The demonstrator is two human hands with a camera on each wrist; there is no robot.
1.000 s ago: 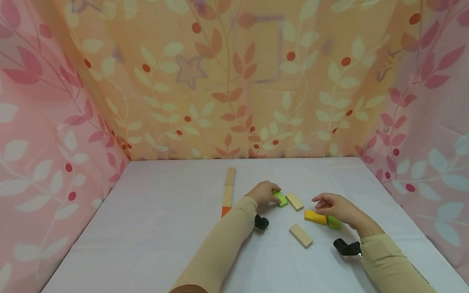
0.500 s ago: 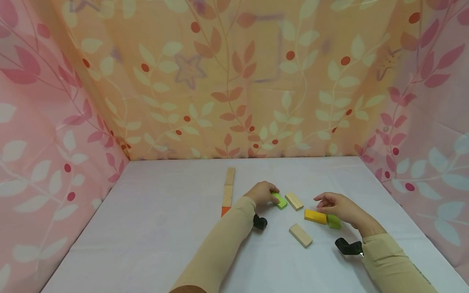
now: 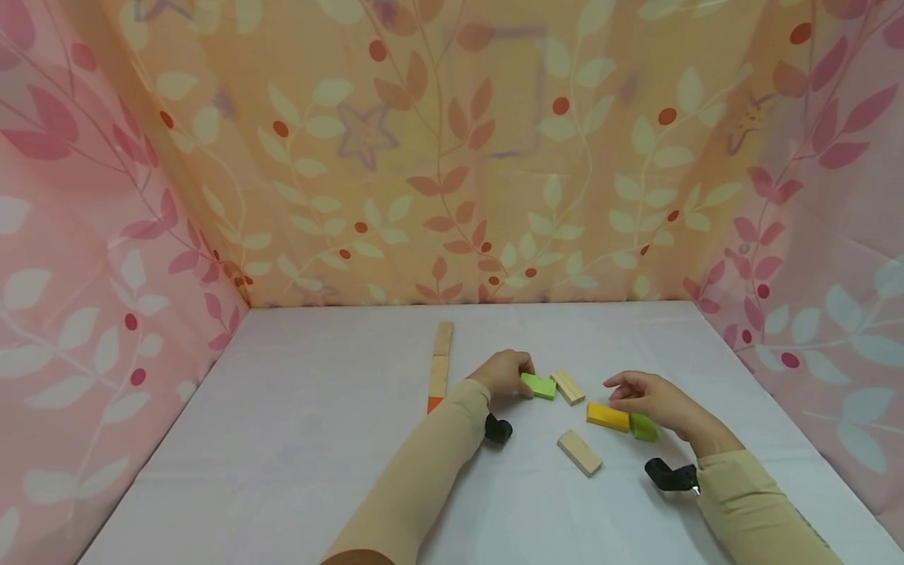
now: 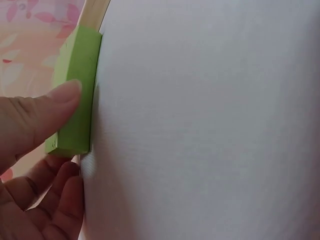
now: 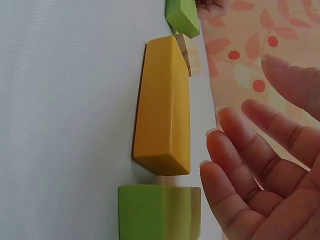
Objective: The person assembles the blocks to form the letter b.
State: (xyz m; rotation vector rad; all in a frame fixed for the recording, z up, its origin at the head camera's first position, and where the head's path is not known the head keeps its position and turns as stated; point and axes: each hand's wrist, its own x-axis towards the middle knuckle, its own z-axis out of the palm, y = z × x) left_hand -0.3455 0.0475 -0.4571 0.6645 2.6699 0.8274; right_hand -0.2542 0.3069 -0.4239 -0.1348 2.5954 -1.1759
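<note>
My left hand (image 3: 503,373) pinches a bright green block (image 3: 540,386) between thumb and fingers at its left end. In the left wrist view the thumb presses the long side of that green block (image 4: 80,90), which lies on the white cloth. Just right of it lies a plain wooden block (image 3: 568,387), touching or nearly so. My right hand (image 3: 646,400) hovers with loosely bent fingers, holding nothing. Beside it are a yellow block (image 3: 607,417) and a darker green block (image 3: 643,428); the right wrist view shows the yellow block (image 5: 162,105) apart from the fingers.
Another plain wooden block (image 3: 580,453) lies nearer the front. Left of my left hand, two wooden blocks (image 3: 441,361) and an orange block (image 3: 434,404) form a line, its near end hidden by the sleeve. Patterned curtains (image 3: 452,157) enclose the white table (image 3: 282,439).
The bright green block has turned to lie more crosswise, its near end swinging toward the wooden block. My left hand has shifted slightly left. The right hand stays nearly still.
</note>
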